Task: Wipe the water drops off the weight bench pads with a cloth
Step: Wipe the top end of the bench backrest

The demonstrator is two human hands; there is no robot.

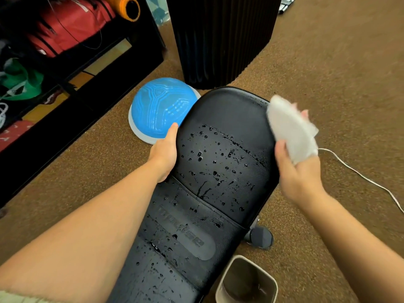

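A black weight bench pad (220, 132) runs from the bottom centre up to the middle of the view. Water drops (216, 162) speckle its middle and lower parts, while the far end looks mostly dry. My left hand (165, 153) grips the pad's left edge, thumb on top. My right hand (299, 173) holds a white cloth (291, 127) at the pad's right edge, the cloth raised beside the upper right rim.
A blue half-ball balance trainer (158, 107) lies on the brown carpet left of the pad. A black shelf (122, 68) with bags stands at the left, a black ribbed panel (220, 38) behind. A beige bin (247, 281) sits lower right, a white cable (358, 173) at right.
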